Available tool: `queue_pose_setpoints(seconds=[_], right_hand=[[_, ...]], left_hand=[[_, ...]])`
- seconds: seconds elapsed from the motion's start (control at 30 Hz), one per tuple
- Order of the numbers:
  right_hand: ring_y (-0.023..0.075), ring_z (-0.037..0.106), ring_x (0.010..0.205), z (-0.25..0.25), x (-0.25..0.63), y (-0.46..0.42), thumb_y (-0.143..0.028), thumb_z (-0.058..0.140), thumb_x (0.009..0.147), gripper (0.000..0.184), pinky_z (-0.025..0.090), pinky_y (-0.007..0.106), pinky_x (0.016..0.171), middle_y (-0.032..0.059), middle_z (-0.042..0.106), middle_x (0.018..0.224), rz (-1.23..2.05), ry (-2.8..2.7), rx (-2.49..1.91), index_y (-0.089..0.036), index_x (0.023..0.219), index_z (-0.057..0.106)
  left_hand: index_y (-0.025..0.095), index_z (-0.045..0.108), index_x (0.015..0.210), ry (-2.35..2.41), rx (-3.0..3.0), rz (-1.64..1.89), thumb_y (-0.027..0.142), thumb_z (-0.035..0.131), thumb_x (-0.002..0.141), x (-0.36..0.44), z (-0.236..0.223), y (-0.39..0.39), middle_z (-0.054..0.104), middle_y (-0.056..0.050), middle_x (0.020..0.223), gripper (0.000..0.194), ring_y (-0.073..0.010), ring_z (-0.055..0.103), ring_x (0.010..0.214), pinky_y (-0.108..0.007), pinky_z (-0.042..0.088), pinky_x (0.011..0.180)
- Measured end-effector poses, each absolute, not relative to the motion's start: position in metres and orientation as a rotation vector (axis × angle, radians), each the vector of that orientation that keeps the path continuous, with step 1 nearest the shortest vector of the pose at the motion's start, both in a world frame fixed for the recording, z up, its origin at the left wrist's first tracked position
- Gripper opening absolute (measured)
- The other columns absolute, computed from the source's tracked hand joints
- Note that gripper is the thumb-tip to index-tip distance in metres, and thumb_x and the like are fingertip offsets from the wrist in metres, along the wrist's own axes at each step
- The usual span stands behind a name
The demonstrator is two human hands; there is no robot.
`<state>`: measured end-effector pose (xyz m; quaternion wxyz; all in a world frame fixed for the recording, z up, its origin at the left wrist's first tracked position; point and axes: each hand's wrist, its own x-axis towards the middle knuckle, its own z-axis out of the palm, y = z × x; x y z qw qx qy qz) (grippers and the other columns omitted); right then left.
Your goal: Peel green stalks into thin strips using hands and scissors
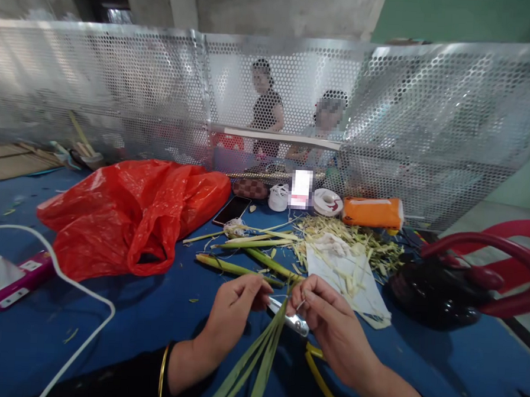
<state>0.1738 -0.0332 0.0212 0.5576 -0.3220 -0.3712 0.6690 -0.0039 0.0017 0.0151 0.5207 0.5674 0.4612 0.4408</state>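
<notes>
My left hand (235,309) is closed in a pinch, and a thin white thread (279,295) runs from its fingertips toward the right. My right hand (332,323) is also closed, with a bit of white thread showing between thumb and fingers. Between the hands, a bundle of long flat green leaf strips (263,352) is gathered at its upper end beside my right fingertips and fans out downward toward me. Scissors with yellow handles (315,373) lie on the table under the hands, their metal part partly hidden. Green stalks (228,266) lie just beyond.
A red plastic bag (113,211) and a power strip (14,289) are at left. Behind lie a phone (232,211), a ribbon roll (327,202) and an orange packet (373,212). Plant scraps (380,252), white paper (367,284) and a dark kettle (438,290) are at right.
</notes>
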Motion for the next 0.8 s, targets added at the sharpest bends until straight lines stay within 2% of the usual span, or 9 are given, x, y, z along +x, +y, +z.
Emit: queue_pose_setpoints(seconds=[0.13, 0.23, 0.3, 0.43, 0.67, 0.8], right_hand=[[0.0149, 0.057, 0.073, 0.022, 0.173, -0.034, -0.029, 0.062, 0.086, 0.016, 0.043, 0.026, 0.071, 0.0010, 0.060, 0.076, 1.553, -0.916, -0.743, -0.019, 0.075, 0.059], [0.0151, 0.057, 0.073, 0.020, 0.173, -0.034, -0.028, 0.060, 0.088, 0.014, 0.043, 0.027, 0.072, 0.0010, 0.061, 0.076, 1.553, -0.962, -0.723, -0.019, 0.076, 0.059], [0.0151, 0.057, 0.074, 0.018, 0.174, -0.034, -0.027, 0.059, 0.088, 0.014, 0.044, 0.027, 0.071, 0.0010, 0.061, 0.077, 1.542, -1.003, -0.728, -0.019, 0.077, 0.059], [0.0142, 0.056, 0.071, 0.012, 0.177, -0.035, -0.027, 0.057, 0.090, 0.016, 0.044, 0.027, 0.069, 0.0016, 0.062, 0.079, 1.501, -1.105, -0.811, -0.018, 0.077, 0.060], [0.0119, 0.057, 0.064, 0.011, 0.177, -0.033, -0.034, 0.062, 0.086, 0.019, 0.044, 0.024, 0.062, -0.0002, 0.063, 0.072, 1.508, -0.974, -0.878, -0.019, 0.076, 0.056], [0.0122, 0.058, 0.063, 0.013, 0.175, -0.031, -0.037, 0.066, 0.082, 0.021, 0.043, 0.023, 0.058, -0.0020, 0.062, 0.066, 1.389, -1.017, -0.988, -0.021, 0.085, 0.055]], left_hand=[[0.014, 0.067, 0.070, 1.058, 1.230, 0.866, 0.050, 0.062, 0.078, 0.001, 0.012, 0.002, 0.062, -0.002, 0.065, 0.038, -0.0122, 0.055, 0.061, -0.023, 0.042, 0.061], [0.012, 0.069, 0.076, 0.883, 1.094, 0.645, 0.054, 0.056, 0.082, 0.003, 0.012, 0.000, 0.066, -0.005, 0.072, 0.044, -0.0134, 0.060, 0.066, -0.024, 0.043, 0.066], [0.013, 0.069, 0.081, 0.817, 1.000, 0.566, 0.050, 0.062, 0.080, 0.003, 0.013, -0.003, 0.067, -0.004, 0.077, 0.038, -0.0140, 0.062, 0.069, -0.025, 0.044, 0.068], [0.013, 0.066, 0.078, 0.803, 0.945, 0.637, 0.032, 0.078, 0.067, 0.004, 0.015, -0.007, 0.067, -0.002, 0.073, 0.026, -0.0104, 0.060, 0.063, -0.022, 0.044, 0.066], [0.012, 0.062, 0.071, 0.874, 0.822, 0.749, 0.031, 0.076, 0.067, 0.003, 0.014, -0.003, 0.063, 0.000, 0.063, 0.024, -0.0070, 0.055, 0.046, -0.018, 0.039, 0.050], [0.012, 0.062, 0.073, 0.934, 0.906, 0.817, 0.030, 0.075, 0.068, 0.003, 0.013, -0.002, 0.063, 0.000, 0.063, 0.023, -0.0079, 0.057, 0.045, -0.018, 0.041, 0.048]])
